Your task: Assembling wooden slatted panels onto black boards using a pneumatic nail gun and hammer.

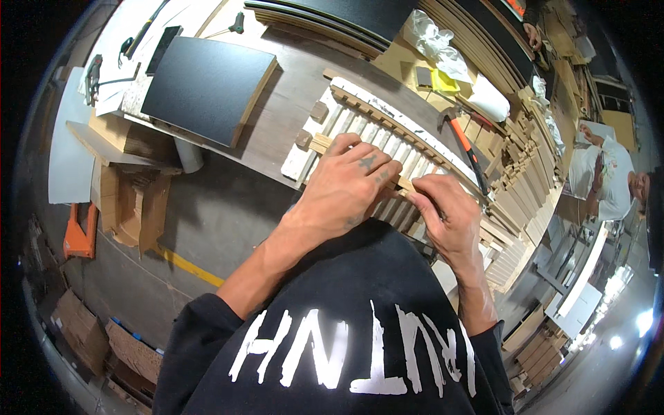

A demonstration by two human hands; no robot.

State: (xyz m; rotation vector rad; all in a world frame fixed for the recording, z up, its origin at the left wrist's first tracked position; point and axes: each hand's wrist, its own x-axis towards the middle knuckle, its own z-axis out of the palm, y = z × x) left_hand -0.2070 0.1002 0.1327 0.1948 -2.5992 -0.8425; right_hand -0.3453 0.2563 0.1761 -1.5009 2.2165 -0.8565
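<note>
A white slotted frame (294, 164) with rows of pale slats lies at the table's front edge, before my body. Across its near side runs a narrow light wood strip (319, 143), its left end near a small wooden block (303, 139). My left hand (353, 178) is closed over the strip from above, fingers curled down, hiding its middle. My right hand (446, 207) pinches by the strip's right end, thumb and forefinger together. Whether a second small piece sits in that pinch cannot be made out.
A hammer (466, 144) with an orange handle lies right of the frame. Many wood strips (522, 183) are heaped beyond it. A dark panel (207, 86) lies at the left, stacked boards (339, 21) at the back. Another person (612, 173) is at far right.
</note>
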